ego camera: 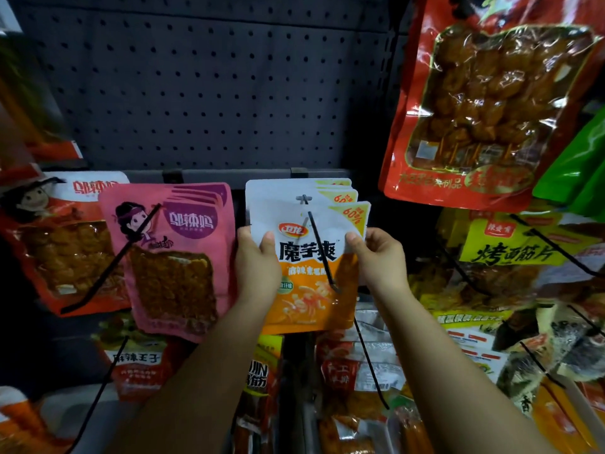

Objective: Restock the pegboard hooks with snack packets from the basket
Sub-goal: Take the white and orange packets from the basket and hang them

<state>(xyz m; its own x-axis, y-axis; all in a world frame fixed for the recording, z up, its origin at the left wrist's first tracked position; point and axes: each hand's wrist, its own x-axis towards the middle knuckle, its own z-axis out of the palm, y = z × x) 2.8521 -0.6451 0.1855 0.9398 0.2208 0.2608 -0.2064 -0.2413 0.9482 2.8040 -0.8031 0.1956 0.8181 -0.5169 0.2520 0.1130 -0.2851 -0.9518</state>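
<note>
Both forearms are bare to the frame's edge, and the left hand (pixel 257 267) and right hand (pixel 379 257) wear no gloves, rings or watch.

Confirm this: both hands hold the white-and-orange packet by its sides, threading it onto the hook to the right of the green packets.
Wrong in one respect. In the head view the left hand and right hand do hold the white-and-orange packet on its hook, but the neighbours on its left are pink packets, not green.
</note>
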